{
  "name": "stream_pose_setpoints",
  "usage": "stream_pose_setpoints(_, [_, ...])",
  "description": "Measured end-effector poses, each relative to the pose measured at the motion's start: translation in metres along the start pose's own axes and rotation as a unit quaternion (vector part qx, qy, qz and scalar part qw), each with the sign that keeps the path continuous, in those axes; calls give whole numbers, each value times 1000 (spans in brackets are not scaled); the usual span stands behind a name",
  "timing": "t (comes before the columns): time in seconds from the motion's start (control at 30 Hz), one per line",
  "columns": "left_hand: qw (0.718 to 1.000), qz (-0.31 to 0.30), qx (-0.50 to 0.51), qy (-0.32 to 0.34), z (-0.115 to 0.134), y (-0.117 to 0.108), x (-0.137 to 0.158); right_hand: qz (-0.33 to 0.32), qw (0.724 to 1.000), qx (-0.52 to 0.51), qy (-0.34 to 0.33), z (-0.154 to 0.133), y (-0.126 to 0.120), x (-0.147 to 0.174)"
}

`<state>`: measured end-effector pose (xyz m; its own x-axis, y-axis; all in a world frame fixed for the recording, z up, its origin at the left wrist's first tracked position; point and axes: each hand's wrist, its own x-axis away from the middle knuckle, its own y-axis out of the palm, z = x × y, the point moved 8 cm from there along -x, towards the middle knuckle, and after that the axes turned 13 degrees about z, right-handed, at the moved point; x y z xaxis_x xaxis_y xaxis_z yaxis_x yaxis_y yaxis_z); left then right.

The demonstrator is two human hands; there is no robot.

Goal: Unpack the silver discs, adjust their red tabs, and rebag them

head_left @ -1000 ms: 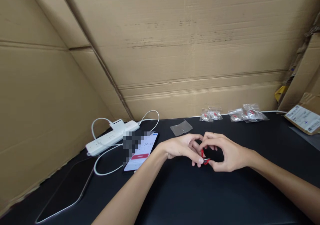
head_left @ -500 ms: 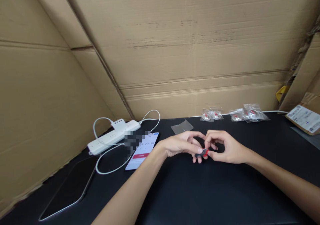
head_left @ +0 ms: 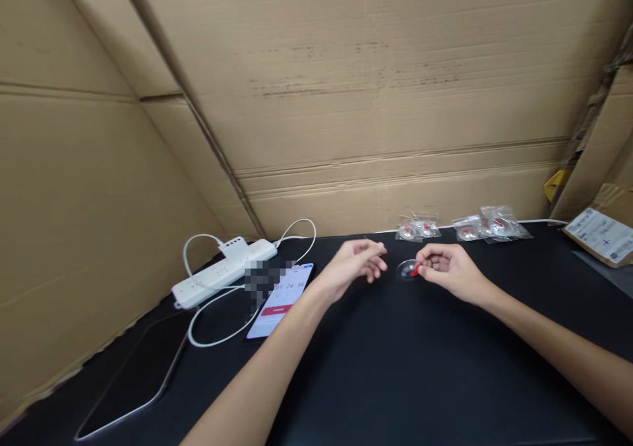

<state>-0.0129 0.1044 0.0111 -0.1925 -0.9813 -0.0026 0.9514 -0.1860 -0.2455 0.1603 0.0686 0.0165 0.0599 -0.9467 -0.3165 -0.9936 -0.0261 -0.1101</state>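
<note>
Since the frame half a second ago, the left hand (head_left: 357,264) has separated from the right hand (head_left: 452,271) and shifted away from the body; it now covers the place where a clear film lay. The right hand has also moved slightly away from the body, and the clear disc (head_left: 406,270), previously between both hands, has turned so that its round outline shows.

Right hand: thumb and index finger pinch the red tab (head_left: 417,270) of the disc. The disc extends to the left of these fingertips, above or on the black table (head_left: 395,367); contact with the surface cannot be determined.

Left hand: fingers parted and loosely curled, positioned left of the disc and apart from it.

Beyond the right hand, two groups of bagged discs with red parts lie near the cardboard wall (head_left: 376,103): the first group (head_left: 418,229) slightly to its left, the second group (head_left: 491,227) to its right. Left of the left hand are a lit phone (head_left: 274,317) and, farther out, a white power strip (head_left: 202,284).
</note>
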Motion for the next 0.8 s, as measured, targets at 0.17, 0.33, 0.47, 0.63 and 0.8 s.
stream_pose_setpoints(0.17, [834, 295, -438, 158, 17, -49, -2, 23, 1000, 6, 15, 4, -6, -3])
stream_pose_setpoints(0.33, [741, 279, -600, 111, -1, -38, 1, 9, 1000, 16, 6, 1, 2, 0])
stream_pose_setpoints(0.47, [775, 251, -577, 57, -13, -34, -4, -12, 999, 30, -6, -3, 10, 5])
stream_pose_setpoints(0.63, [810, 247, -530, 46, -18, -37, -9, -35, 998, 47, -16, -9, 17, 10])
stream_pose_setpoints(0.8, [802, 257, -534, 78, -20, -35, -12, -36, 997, 60, -24, -10, 18, 11])
